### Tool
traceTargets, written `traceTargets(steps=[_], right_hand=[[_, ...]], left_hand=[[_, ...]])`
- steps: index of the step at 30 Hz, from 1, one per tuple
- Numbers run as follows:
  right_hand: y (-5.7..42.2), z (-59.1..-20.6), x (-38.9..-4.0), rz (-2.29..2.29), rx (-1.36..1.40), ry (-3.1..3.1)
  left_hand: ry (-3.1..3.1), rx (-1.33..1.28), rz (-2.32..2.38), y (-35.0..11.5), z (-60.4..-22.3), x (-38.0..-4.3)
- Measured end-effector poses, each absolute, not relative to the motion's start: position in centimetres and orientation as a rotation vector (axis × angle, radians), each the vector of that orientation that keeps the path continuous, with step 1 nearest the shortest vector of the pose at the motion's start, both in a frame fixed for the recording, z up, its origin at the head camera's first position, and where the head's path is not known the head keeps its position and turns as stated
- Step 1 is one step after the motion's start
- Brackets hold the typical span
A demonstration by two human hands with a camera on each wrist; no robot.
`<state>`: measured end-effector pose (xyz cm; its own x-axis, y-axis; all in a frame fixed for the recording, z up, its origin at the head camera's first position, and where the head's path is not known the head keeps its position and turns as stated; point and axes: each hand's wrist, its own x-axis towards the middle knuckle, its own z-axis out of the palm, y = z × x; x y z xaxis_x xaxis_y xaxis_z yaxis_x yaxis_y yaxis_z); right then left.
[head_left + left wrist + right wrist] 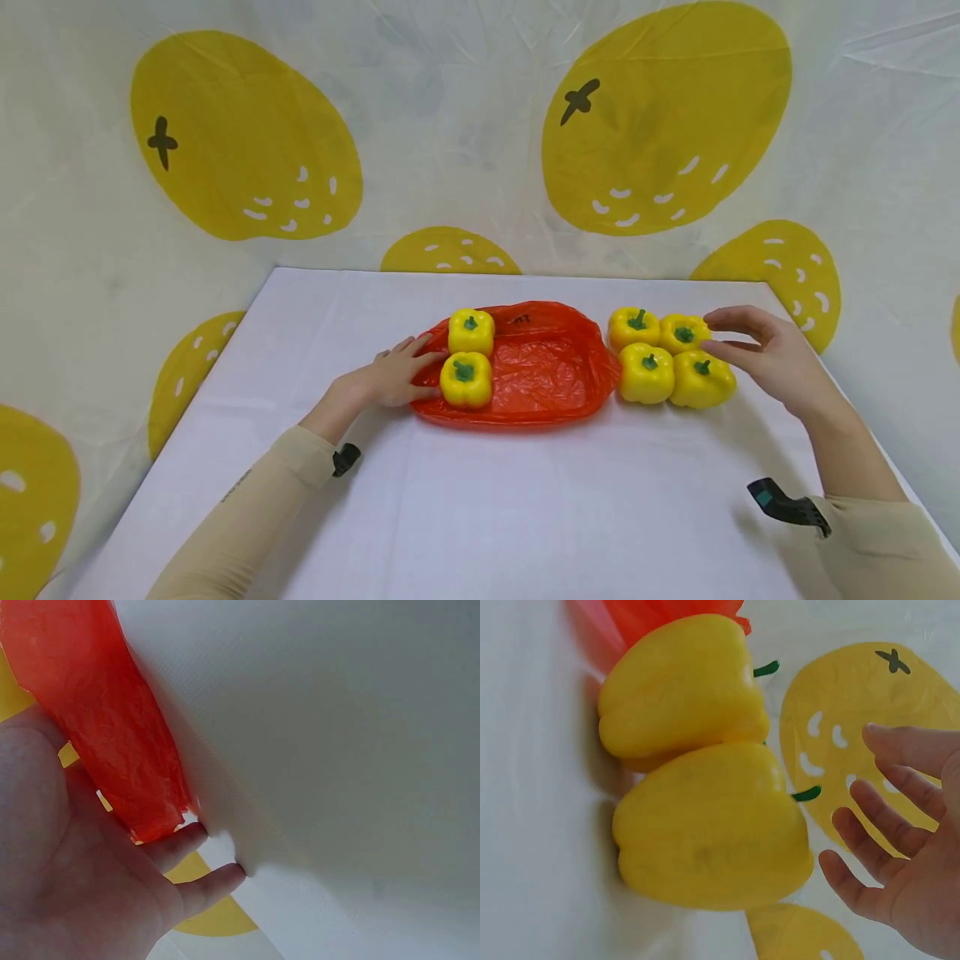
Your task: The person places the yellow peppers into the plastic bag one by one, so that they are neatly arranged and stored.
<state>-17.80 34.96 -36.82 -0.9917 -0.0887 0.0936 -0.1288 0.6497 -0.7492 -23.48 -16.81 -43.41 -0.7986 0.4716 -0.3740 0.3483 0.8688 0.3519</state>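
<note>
A red plastic bag [540, 375] lies spread on the table with its mouth up. Two yellow bell peppers [467, 379] stand at its left end. At that end my left hand [401, 371] reaches over the bag's edge, fingers spread, thumb and forefinger tips beside the nearer pepper. The left wrist view shows the bag's red side [112, 720] covering part of the thumb and fingers. To the right of the bag, several more yellow bell peppers [647, 373] stand close together. My right hand [768, 358] hovers at their right side, its fingers [877, 832] loosely bent and apart from the peppers.
The table has a white cover [480, 508], and a curtain [450, 133] with large yellow fruit prints hangs behind it. Each sleeve carries a black strap, one at the left wrist [346, 459] and one at the right [787, 507].
</note>
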Motion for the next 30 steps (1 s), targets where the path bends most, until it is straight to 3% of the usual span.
traceTargets(steps=[30], right_hand=[[37.9,-39.2,-16.8,1.235,0.218,-3.060]], left_hand=[[2.576,0.610,0.363,-16.6,-42.9,-23.3]])
